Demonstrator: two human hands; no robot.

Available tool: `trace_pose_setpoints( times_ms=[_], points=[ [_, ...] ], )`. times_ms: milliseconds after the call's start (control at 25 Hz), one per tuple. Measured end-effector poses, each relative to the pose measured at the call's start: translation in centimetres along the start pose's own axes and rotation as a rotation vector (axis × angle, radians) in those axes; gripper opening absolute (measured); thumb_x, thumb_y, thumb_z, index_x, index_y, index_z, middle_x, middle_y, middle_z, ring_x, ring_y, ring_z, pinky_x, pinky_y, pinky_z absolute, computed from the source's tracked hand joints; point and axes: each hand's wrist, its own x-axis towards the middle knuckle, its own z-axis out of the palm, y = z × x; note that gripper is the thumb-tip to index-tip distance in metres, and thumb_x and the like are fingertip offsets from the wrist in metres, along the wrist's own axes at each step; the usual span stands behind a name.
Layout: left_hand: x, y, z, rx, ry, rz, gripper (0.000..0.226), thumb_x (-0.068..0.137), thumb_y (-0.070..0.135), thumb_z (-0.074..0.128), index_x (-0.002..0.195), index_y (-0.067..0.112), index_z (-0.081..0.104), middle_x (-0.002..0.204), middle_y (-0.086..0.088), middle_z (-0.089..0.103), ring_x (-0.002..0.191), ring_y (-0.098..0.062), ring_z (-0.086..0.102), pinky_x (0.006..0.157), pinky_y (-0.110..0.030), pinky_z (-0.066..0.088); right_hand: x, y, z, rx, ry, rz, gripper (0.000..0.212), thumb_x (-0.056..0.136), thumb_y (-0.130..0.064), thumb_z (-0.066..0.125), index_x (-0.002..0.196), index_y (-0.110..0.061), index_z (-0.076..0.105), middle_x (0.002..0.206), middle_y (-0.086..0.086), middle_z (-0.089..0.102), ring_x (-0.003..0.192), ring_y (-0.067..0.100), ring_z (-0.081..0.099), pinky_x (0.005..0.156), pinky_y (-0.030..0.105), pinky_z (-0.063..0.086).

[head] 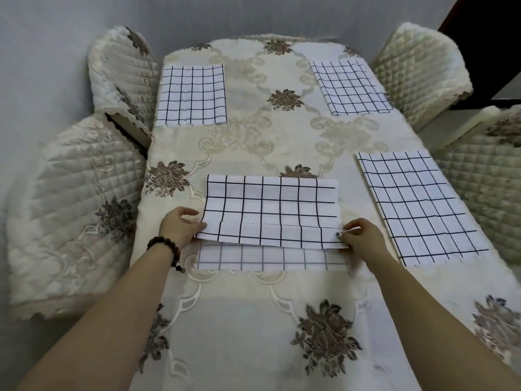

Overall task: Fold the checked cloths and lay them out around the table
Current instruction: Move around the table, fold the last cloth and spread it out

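While my fingers [189,212] are curled and pinching, I hold the middle cloth [270,210] by the two near corners of its upper layer. My left hand [180,227] pinches the left corner and my right hand [362,235] pinches the right one. Both hands are closed on the fabric, not flat on it. The upper layer is lifted a little above the lower layer [267,259], which lies flat on the table [253,328] and shows as a strip nearer to me. The edges do not meet, so I judge this fold is only half made. I cannot tell which way it goes. On my left wrist is a bead bracelet [166,246].

Further out, three cloths lie folded flat: the far-left cloth [191,95], the far-right cloth [351,86] and the near-right cloth [420,207]. Each lies at the table edge beside one of the quilted chairs [417,71]. The near-left chair [76,210] has no cloth before it.

I think the task is more than half done. It remains to finish this fold and probably to put this cloth at the near-left place.
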Motion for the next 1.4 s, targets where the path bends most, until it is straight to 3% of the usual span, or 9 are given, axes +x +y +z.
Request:
trace_pose_setpoints(
  times_ms=[120,280,480,840,1160,1280,1400],
  points=[
    [-1.7,-0.8,-0.1,0.048,-0.008,0.039,0.032,0.075,0.008,0.076,0.101,0.013,0.058,0.077,-0.011,0.063,0.067,-0.024,0.059,0.064,-0.032,0.051,-2.0,0.3,-0.1,-0.081,0.002,-0.038,0.017,0.078,-0.003,0.07,0.089,-0.004,0.058,0.074,0.012,0.062,0.058,0.023,0.057,0.042,0.019,0.049],
    [-3.4,-2.4,-0.3,0.176,-0.026,0.126,0.031,0.075,0.011,0.075,0.099,0.019,0.057,0.072,-0.007,0.066,0.065,-0.021,0.06,0.061,-0.028,0.046,-3.3,1.3,-0.1,-0.18,0.037,-0.08,0.009,0.081,-0.008,0.067,0.084,-0.009,0.058,0.073,0.007,0.062,0.049,0.023,0.055,0.046,0.028,0.045],
    [-4.5,-3.2,0.3,0.303,-0.029,0.235,0.031,0.075,0.008,0.073,0.1,0.018,0.058,0.065,-0.001,0.059,0.065,-0.018,0.055,0.066,-0.027,0.041,-3.5,1.9,0.2,-0.246,0.056,-0.107,0.009,0.083,-0.011,0.064,0.08,-0.016,0.057,0.076,0.006,0.063,0.057,0.023,0.058,0.05,0.026,0.042],
    [-4.6,-3.7,0.2,0.322,-0.049,0.301,0.032,0.076,0.006,0.071,0.103,0.017,0.059,0.067,-0.001,0.057,0.065,-0.018,0.053,0.06,-0.02,0.041,-3.1,2.4,0.1,-0.304,0.057,-0.094,0.015,0.081,-0.007,0.064,0.078,-0.02,0.056,0.074,0.005,0.059,0.067,0.025,0.056,0.068,0.04,0.053],
    [-4.8,-4.3,0.1,0.364,-0.085,0.307,0.035,0.077,0.008,0.071,0.11,0.014,0.059,0.072,-0.005,0.061,0.068,-0.018,0.056,0.062,-0.019,0.041,-3.3,2.5,0.1,-0.329,0.041,-0.114,0.01,0.082,-0.008,0.063,0.086,-0.015,0.057,0.076,0.006,0.058,0.069,0.022,0.054,0.056,0.027,0.043],
    [-4.8,-2.7,0.2,0.44,0.066,0.303,0.029,0.081,0.019,0.066,0.108,0.012,0.06,0.081,-0.007,0.058,0.082,-0.025,0.056,0.072,-0.031,0.045,-3.1,1.6,0.0,-0.442,0.122,-0.136,0.018,0.081,-0.02,0.062,0.098,-0.015,0.056,0.091,0.009,0.058,0.075,0.023,0.055,0.059,0.028,0.038],
    [-3.8,0.8,1.8,0.478,0.307,0.537,0.029,0.081,0.026,0.055,0.097,0.005,0.067,0.094,-0.015,0.057,0.094,-0.034,0.053,0.081,-0.04,0.046,-2.2,-1.0,1.7,-0.481,0.243,-0.321,0.022,0.085,-0.023,0.061,0.104,-0.013,0.058,0.105,0.01,0.054,0.088,0.026,0.056,0.071,0.035,0.045]
  ],
)
